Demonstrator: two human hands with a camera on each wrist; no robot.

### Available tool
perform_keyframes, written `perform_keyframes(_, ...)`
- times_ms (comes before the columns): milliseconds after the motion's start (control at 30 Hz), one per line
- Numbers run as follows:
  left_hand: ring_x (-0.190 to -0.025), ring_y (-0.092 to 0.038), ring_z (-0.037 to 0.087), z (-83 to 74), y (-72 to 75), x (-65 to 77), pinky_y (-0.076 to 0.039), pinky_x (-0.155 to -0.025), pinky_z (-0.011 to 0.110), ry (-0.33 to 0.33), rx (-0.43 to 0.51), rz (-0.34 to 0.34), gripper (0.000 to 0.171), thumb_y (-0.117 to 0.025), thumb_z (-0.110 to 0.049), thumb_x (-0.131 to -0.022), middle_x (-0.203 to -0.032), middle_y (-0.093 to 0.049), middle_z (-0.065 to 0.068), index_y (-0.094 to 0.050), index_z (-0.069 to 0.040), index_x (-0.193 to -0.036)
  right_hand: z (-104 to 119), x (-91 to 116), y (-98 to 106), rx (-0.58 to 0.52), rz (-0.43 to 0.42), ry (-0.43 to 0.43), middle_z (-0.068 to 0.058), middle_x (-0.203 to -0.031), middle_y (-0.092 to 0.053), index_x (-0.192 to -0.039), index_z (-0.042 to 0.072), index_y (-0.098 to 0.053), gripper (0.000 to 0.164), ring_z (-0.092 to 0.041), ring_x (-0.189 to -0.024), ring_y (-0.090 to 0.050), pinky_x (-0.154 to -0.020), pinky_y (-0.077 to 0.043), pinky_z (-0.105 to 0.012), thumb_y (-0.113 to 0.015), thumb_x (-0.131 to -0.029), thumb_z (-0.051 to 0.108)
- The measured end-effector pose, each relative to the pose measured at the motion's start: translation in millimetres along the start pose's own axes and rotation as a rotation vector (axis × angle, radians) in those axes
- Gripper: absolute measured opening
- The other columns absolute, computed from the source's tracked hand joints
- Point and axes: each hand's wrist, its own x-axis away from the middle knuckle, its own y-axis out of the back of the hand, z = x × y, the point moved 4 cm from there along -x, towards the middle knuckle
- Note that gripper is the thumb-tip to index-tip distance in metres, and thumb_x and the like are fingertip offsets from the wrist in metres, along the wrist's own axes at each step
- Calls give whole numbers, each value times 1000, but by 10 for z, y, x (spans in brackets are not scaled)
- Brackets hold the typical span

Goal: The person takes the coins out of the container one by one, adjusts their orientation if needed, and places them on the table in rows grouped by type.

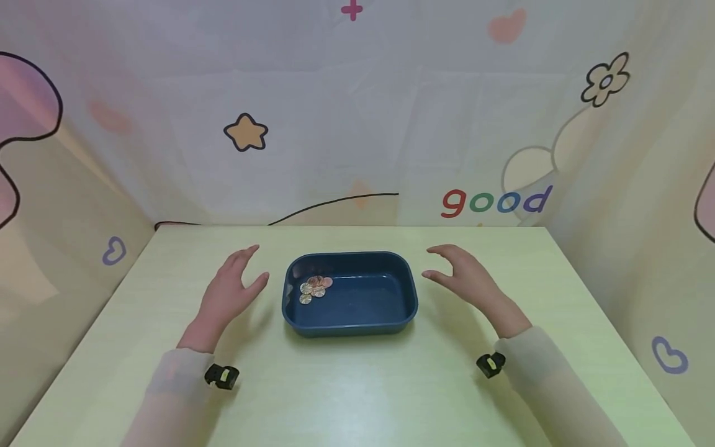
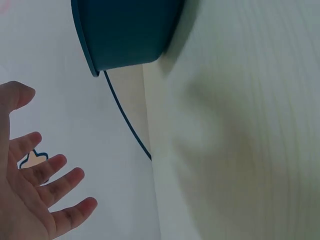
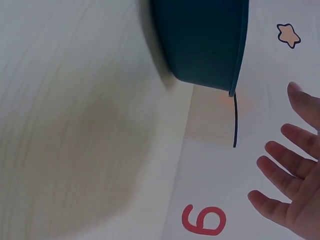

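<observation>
A dark blue rectangular tray (image 1: 357, 327) with rounded corners rests on the table, and several shiny coins (image 1: 318, 291) lie bunched at its left end. To the left of the tray my left hand (image 1: 226, 295) is held over the table, thumb and fingers spread apart with nothing between them. On the opposite side, my right hand (image 1: 466, 276) mirrors it, also parted and bare. Both wrist views show a gap between the fingers and the tray's outer wall (image 2: 127, 35).
The pale wood-grain table (image 1: 357, 391) ends at a printed cloth backdrop (image 1: 357, 124) with matching cloth at both sides. Small black cameras (image 1: 222, 376) sit at the wrists, beside light sleeves (image 1: 550, 372).
</observation>
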Motion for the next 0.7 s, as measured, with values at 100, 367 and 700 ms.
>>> perform_keyframes(100,-144,-42,47,-24,-22,-7,-38,-115,63,-6,35,1,63,-57,-29,-103,-158,-39,28,-36,-4,-157,58,-26,-6,-11,14,18,-24,-147,-55,-143,0,-55,57,-45,-136,-51,-113,-42,-61,-71,-96,28)
perform_keyframes(367,-134,-53,46,-110,-59,-30,-46,-108,61,6,124,8,55,-54,-23,-105,-154,-46,27,-42,0,-153,188,-105,11,-18,54,93,-23,-137,-63,-137,0,-60,51,-43,-127,-59,-106,-48,-59,-72,-95,26)
perform_keyframes(700,-132,-55,44,-201,-40,-78,-47,-106,60,3,164,17,52,-53,-21,-105,-151,-50,26,-44,0,-152,370,-204,138,-33,151,138,-21,-134,-66,-135,-1,-62,48,-40,-125,-61,-107,-48,-57,-71,-96,24)
